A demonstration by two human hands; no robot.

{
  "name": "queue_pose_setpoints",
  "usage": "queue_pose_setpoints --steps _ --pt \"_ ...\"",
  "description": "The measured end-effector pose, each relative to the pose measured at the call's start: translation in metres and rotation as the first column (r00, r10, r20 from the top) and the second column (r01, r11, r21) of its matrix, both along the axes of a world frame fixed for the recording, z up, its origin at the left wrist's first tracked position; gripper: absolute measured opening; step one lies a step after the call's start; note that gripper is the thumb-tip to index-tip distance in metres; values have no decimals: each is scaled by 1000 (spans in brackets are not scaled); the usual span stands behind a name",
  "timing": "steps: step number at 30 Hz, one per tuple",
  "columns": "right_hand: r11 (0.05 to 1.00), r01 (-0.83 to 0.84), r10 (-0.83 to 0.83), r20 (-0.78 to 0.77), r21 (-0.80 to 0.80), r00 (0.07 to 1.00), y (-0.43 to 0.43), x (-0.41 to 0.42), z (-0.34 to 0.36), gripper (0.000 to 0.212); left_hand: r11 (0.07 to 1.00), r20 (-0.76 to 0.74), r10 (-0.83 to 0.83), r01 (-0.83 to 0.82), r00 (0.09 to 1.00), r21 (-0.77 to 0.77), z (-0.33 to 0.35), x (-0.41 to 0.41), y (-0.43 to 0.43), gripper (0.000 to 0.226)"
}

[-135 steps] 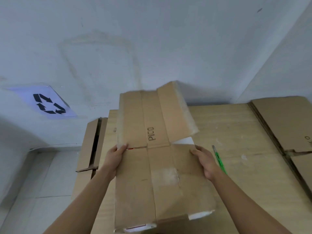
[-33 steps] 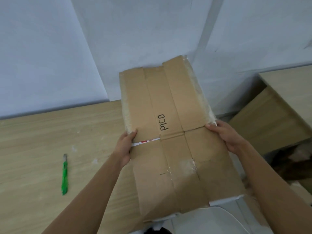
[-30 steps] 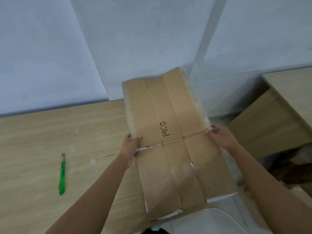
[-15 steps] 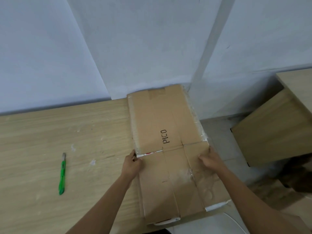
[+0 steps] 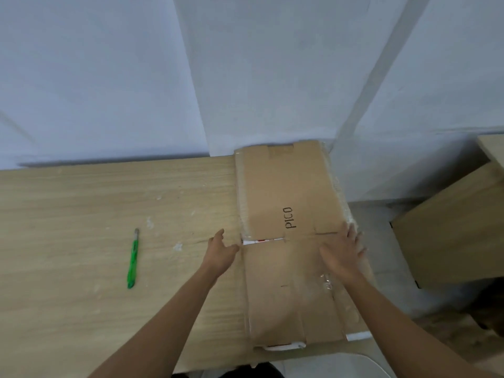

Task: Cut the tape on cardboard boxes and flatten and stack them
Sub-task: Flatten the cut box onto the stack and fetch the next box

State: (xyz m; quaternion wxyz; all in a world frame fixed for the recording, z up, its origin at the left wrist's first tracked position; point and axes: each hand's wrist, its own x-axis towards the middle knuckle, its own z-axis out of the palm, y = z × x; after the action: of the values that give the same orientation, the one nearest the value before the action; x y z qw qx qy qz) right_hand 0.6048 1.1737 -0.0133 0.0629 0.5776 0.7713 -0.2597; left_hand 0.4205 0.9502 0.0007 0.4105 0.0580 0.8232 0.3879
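Now | box on table (marked PICO) | right hand atop | left hand beside

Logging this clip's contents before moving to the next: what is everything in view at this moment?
flattened cardboard box: one, brown, marked PICO, lying flat at the right end of the table, far end at the wall
utility knife: one, green, on the table left of the box, apart from it
table: one, light wood, white flecks on top
wall: white, behind the table
wooden unit: one, light wood, right of the table
left hand: one, fingers relaxed, at the box's left edge
right hand: one, flat on the box's right part
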Motion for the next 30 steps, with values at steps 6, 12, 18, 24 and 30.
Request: queue_pose_setpoints --steps 6,12,18,24,30 --pt "963 -267 250 -240 -42 938 -96 -94 20 58 998 -116 66 -64 991 20 28 -41 -89 59" --pt "864 -487 434 -299 -129 850 -236 -183 47 50 978 -197 207 -201 958 51 46 -102 -238 46" --pt "811 -564 489 -348 -158 800 -386 -262 65 49 926 -189 374 -357 908 120 48 -153 -407 37" --pt "732 -660 553 -415 -171 722 -515 -338 79 48 862 -213 507 -493 835 120 47 -194 -546 33" --pt "685 -702 584 -427 -197 690 -598 -406 73 47 806 -199 592 -578 781 129 44 -235 -627 32"
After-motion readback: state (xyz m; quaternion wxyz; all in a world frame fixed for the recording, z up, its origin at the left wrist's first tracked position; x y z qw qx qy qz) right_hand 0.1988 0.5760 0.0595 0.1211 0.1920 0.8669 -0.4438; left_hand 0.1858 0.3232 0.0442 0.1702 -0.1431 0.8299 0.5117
